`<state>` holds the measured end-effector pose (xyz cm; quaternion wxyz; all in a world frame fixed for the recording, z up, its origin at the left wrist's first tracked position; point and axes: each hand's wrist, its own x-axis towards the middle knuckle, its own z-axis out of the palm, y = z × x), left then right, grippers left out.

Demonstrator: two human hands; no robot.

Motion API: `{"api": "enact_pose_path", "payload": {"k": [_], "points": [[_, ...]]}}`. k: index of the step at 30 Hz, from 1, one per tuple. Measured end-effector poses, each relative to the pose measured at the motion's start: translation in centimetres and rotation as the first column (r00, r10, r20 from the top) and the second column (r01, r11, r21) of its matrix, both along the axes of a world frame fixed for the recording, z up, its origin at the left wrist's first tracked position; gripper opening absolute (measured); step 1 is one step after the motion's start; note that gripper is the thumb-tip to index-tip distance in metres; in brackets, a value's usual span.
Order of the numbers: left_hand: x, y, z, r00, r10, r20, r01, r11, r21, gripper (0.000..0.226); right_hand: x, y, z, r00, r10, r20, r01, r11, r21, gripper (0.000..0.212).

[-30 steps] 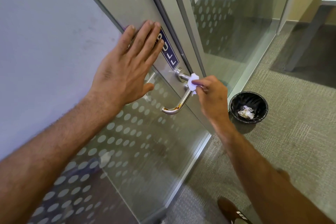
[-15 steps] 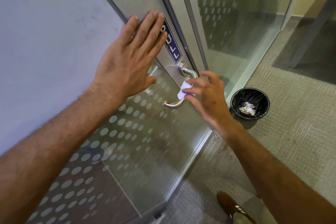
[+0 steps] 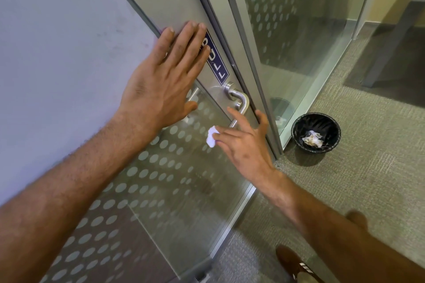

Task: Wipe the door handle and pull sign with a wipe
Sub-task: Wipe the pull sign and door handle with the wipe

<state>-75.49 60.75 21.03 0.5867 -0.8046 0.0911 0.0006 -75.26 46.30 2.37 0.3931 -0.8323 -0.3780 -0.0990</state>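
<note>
With the left hand (image 3: 158, 89) flat and spread on the door (image 3: 184, 190), fingertips covering the pull sign's (image 3: 216, 62) top, the right hand (image 3: 243, 142) loosely pinches the wipe (image 3: 211, 136) just below the handle (image 3: 239, 101), fingers splayed, so the wipe may drop

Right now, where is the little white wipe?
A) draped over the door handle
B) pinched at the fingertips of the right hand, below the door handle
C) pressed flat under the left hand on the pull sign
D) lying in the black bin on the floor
B: the wipe sits at the fingertips of the right hand, just below the door handle, which it does not touch.
</note>
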Motion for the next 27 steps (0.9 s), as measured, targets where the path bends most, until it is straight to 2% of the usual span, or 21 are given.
{"api": "enact_pose_path", "payload": {"k": [3,5,7,10,12,15,17,19,21,23,27], "points": [[0.0,0.1,0.0,1.000,0.012,0.002,-0.012,1.000,-0.017,0.112,2.1,-1.9,-1.9,0.994,-0.091,0.069,0.083,0.990,0.112,0.012],[0.0,0.1,-0.1,1.000,0.010,0.003,-0.010,1.000,-0.030,0.112,3.8,-1.7,-2.3,0.987,-0.147,0.057,0.129,0.962,0.242,0.008],[0.0,0.2,-0.1,1.000,0.002,0.003,-0.002,1.000,-0.027,0.113,5.2,-1.0,-2.0,0.986,-0.162,-0.044,0.168,0.923,0.346,0.008],[0.1,0.2,-0.1,1.000,0.006,0.003,-0.006,1.000,-0.022,0.113,7.2,0.0,-1.4,0.948,-0.201,-0.245,0.260,0.936,0.237,0.014],[0.1,0.2,-0.1,1.000,0.004,0.003,-0.004,1.000,-0.023,0.113,8.7,0.2,-0.8,0.892,-0.135,-0.432,0.277,0.917,0.286,0.011],[0.1,0.2,-0.2,1.000,0.000,0.005,0.000,1.000,-0.017,0.113,10.5,0.4,-0.2,0.720,-0.007,-0.694,0.307,0.900,0.310,0.009],[0.1,0.3,-0.1,1.000,-0.001,0.004,0.001,1.000,-0.021,0.113,10.3,0.5,-0.4,0.484,0.164,-0.860,0.407,0.827,0.387,0.010],[0.1,0.3,-0.1,1.000,-0.001,0.008,0.001,1.000,-0.029,0.113,8.5,0.1,-1.0,0.206,0.399,-0.894,0.563,0.699,0.442,0.015],[0.1,0.3,-0.2,1.000,-0.004,0.012,0.004,1.000,-0.029,0.112,5.5,0.0,-2.1,0.021,0.602,-0.798,0.652,0.597,0.468,0.022],[0.1,0.4,-0.3,1.000,-0.004,0.010,0.005,1.000,-0.028,0.112,2.6,0.5,-3.0,-0.066,0.725,-0.686,0.699,0.524,0.487,0.021],[0.1,0.4,-0.2,1.000,-0.005,0.005,0.005,1.000,-0.027,0.112,0.2,2.5,-3.7,-0.136,0.817,-0.560,0.735,0.462,0.496,0.025]]}}
